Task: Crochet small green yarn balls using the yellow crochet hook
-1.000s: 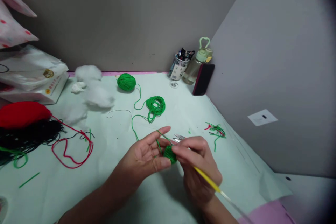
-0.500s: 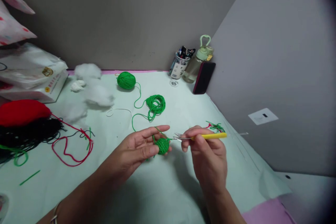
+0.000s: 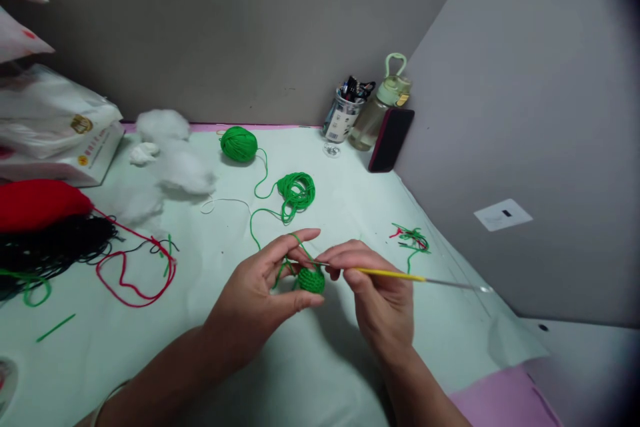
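Observation:
A small green crocheted piece (image 3: 311, 279), rounded like a cup, sits between the thumb and fingers of my left hand (image 3: 267, 283). Green yarn loops over that hand's raised index finger and leads back to a loose coil of green yarn (image 3: 297, 192). My right hand (image 3: 383, 290) grips a crochet hook (image 3: 395, 274) with a yellow handle and a metal shaft sticking out behind. The hook's front end meets the upper edge of the green piece; its very tip is too small to make out.
A green yarn ball (image 3: 239, 145) lies behind the coil. White stuffing (image 3: 183, 167), red yarn (image 3: 43, 205) and black yarn (image 3: 60, 247) spread at left. Back right stand a pen cup (image 3: 342, 117), a bottle (image 3: 373, 121) and a phone (image 3: 391, 140). Yarn scraps (image 3: 414, 239) lie right.
My right hand has moved left, bringing the hook to the piece's upper edge, and the hook's rear shaft now shows. My left thumb has shifted below the piece. The whole view has moved slightly.

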`<state>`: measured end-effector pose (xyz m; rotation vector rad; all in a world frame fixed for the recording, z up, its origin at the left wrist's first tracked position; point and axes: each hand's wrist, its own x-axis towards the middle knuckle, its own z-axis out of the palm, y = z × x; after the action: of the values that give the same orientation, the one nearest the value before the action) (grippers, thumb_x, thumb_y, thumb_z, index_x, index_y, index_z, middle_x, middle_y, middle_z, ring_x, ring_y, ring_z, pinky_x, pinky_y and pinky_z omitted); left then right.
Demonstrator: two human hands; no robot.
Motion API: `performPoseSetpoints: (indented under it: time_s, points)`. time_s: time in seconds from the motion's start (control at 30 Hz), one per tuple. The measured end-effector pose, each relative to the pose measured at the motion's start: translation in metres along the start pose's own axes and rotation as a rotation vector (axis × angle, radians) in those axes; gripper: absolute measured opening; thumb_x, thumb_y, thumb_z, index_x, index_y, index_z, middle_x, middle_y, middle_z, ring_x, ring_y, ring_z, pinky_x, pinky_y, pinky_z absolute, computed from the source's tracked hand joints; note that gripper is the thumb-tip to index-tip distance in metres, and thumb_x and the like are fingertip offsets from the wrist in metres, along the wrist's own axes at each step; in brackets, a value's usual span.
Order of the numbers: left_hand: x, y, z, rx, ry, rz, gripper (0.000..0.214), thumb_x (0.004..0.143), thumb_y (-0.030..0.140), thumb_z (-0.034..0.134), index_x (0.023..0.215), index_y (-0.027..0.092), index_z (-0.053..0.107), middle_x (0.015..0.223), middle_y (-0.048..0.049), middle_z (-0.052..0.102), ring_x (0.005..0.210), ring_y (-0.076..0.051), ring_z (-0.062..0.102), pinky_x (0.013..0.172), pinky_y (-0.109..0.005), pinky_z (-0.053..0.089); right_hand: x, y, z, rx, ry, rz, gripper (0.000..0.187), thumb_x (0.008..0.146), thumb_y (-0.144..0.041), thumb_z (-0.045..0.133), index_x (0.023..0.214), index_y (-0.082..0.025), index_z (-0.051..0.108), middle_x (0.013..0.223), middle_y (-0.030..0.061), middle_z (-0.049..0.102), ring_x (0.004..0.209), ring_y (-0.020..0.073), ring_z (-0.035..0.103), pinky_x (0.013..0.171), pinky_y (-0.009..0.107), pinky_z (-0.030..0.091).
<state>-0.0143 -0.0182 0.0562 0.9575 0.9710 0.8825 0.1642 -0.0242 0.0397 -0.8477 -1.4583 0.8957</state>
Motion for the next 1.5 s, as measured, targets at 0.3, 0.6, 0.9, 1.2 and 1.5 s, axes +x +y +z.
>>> performPoseSetpoints:
  time_s: [0.3, 0.6, 0.9, 1.2, 1.5]
  points:
    - [0.001, 0.005, -0.003, 0.141, 0.018, 0.047, 0.062, 0.069, 0.017, 0.082, 0.129, 0.023, 0.068, 0.092, 0.0006, 0.065, 0.107, -0.023, 0.065, 0.106, -0.039, 0.046, 0.001, 0.006, -0.003, 0.333, -0.027, 0.203, 0.017, 0.103, -0.032, 0.059, 0.098, -0.024, 0.073, 0.090, 0.0039, 0.074, 0.078, 0.0152, 0.066, 0.070, 0.029, 0.055]
    - [0.003, 0.000, -0.004, 0.341, 0.047, 0.154, 0.044, 0.072, 0.018, 0.078, 0.115, 0.021, 0.074, 0.091, -0.0012, 0.064, 0.096, -0.022, 0.062, 0.097, -0.040, 0.049, -0.001, -0.001, -0.004, 0.127, -0.094, 0.106, 0.017, 0.103, -0.026, 0.058, 0.103, -0.027, 0.075, 0.096, 0.0019, 0.075, 0.089, 0.0157, 0.068, 0.077, 0.031, 0.055]
    - [0.003, -0.008, -0.009, 0.554, 0.037, 0.338, 0.016, 0.079, 0.011, 0.071, 0.092, 0.020, 0.073, 0.090, -0.0024, 0.067, 0.098, -0.021, 0.066, 0.097, -0.037, 0.053, 0.000, -0.006, -0.008, -0.080, -0.146, 0.022, 0.017, 0.103, -0.020, 0.055, 0.102, -0.023, 0.072, 0.095, 0.0033, 0.074, 0.092, 0.0175, 0.070, 0.082, 0.034, 0.057]
    - [0.008, -0.021, -0.009, 0.576, 0.144, 0.351, 0.054, 0.078, 0.010, 0.068, 0.131, 0.022, 0.067, 0.093, -0.0015, 0.066, 0.088, -0.019, 0.065, 0.091, -0.037, 0.056, -0.004, -0.001, 0.004, -0.694, -0.193, -0.475, 0.017, 0.100, -0.008, 0.052, 0.105, -0.016, 0.066, 0.096, 0.0118, 0.076, 0.085, 0.0196, 0.070, 0.070, 0.033, 0.057]
    - [-0.004, -0.012, 0.006, -0.012, 0.061, 0.072, 0.048, 0.086, 0.029, 0.075, 0.132, 0.026, 0.065, 0.110, -0.0037, 0.068, 0.107, -0.021, 0.066, 0.097, -0.035, 0.052, -0.011, -0.007, 0.004, -1.015, -0.104, -0.606, 0.025, 0.094, -0.004, 0.062, 0.111, -0.019, 0.072, 0.104, 0.0090, 0.073, 0.096, 0.0200, 0.071, 0.081, 0.033, 0.064]
